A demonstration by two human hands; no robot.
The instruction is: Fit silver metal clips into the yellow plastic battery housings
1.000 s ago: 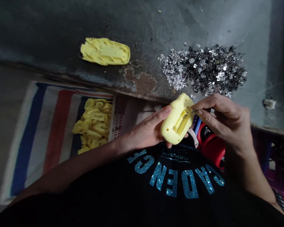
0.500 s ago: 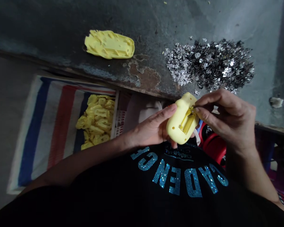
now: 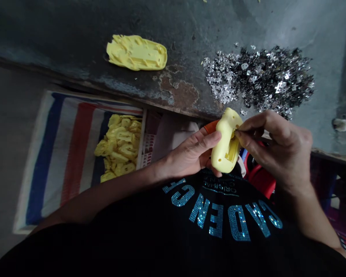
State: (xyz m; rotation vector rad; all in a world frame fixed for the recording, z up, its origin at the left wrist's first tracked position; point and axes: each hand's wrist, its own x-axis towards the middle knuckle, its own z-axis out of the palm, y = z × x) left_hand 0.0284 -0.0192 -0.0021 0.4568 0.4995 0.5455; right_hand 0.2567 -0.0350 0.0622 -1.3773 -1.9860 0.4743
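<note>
My left hand [image 3: 190, 152] grips a yellow plastic casing [image 3: 225, 148], its fingers wrapped around the lower side and a yellow slotted recess facing up and right. My right hand [image 3: 276, 148] pinches a small metal piece [image 3: 235, 132] between thumb and forefinger, pressing its tip against the casing's upper edge. The fingers hide most of that piece, so its exact form is unclear. A second yellow plastic shell [image 3: 136, 52] lies apart on the dark concrete ledge [image 3: 184, 27], beyond both hands.
A heap of small silvery metal stampings [image 3: 262, 77] sits on the ledge beyond my right hand. Below the ledge, a crate [image 3: 141, 142] of yellow plastic parts rests on a striped woven bag [image 3: 46, 154]. Red objects [image 3: 261, 181] lie under my right hand.
The yellow casing has turned more upright in my left hand, and my right fingers have stayed at its upper edge. The whole view has drifted slightly.
</note>
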